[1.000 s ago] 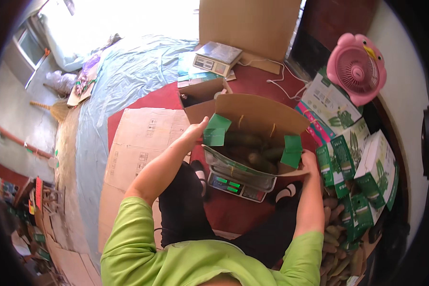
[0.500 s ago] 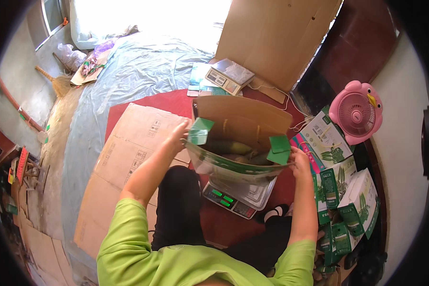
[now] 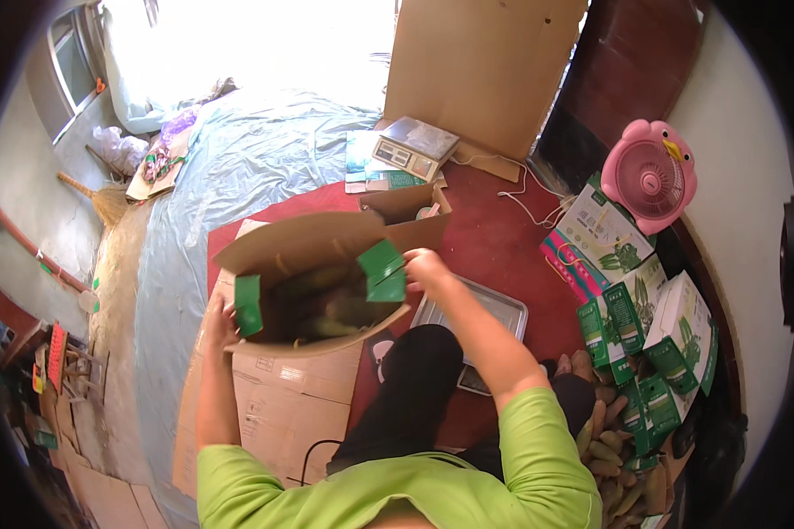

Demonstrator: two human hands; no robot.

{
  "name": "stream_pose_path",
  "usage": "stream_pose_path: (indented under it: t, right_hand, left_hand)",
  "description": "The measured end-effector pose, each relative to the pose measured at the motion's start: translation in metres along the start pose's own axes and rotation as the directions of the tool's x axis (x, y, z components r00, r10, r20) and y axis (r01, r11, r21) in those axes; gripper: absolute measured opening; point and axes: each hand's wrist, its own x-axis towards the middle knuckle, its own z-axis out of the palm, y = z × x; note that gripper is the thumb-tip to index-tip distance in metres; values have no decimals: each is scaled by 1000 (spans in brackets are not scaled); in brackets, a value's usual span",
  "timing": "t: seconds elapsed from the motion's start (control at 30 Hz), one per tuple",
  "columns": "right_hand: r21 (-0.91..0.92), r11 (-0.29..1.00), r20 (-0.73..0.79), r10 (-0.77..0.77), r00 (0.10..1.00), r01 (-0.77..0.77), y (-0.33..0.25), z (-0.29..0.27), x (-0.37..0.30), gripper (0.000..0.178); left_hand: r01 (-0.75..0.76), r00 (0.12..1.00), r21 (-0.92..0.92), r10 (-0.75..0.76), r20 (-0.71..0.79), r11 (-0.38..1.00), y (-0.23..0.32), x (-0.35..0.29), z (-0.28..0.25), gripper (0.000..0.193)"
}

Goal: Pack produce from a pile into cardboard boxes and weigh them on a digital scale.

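An open cardboard box (image 3: 313, 236) with green end flaps is tilted over the flattened cardboard on the floor. Its left side is in the grip of my left hand (image 3: 221, 323), whose fingers are partly hidden. On the opposite side, my right hand (image 3: 425, 269) is closed at the edge beside the green flap (image 3: 382, 271). Inside lie several long greenish-brown vegetables (image 3: 344, 310), blurred and in shadow. A scale with a bare metal pan (image 3: 504, 310) stands to the right, partly covered by my right forearm and knee.
A second scale (image 3: 416, 145) rests on packaging at the back, with a small open carton (image 3: 419, 212) before it. Right: a pink fan (image 3: 651, 181), green-and-white boxes (image 3: 679, 339) and a pile of long brownish roots (image 3: 610, 450). Flattened cardboard (image 3: 300, 419) covers the floor at left.
Both my hands have carried the box from above the scale toward the left, over the flattened cardboard. The scale's pan and the small carton behind have come into sight.
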Motion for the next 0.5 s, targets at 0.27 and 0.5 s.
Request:
stream_pose_path:
  t: [0.27, 0.5]
  right_hand:
    - [-173, 924, 230, 376, 898, -342, 116, 183, 4, 29]
    - [-603, 788, 632, 377, 677, 124, 111, 223, -95, 39]
  left_hand:
    - [-5, 975, 100, 27, -219, 995, -5, -115, -163, 68]
    - [255, 785, 239, -56, -618, 937, -72, -188, -277, 69]
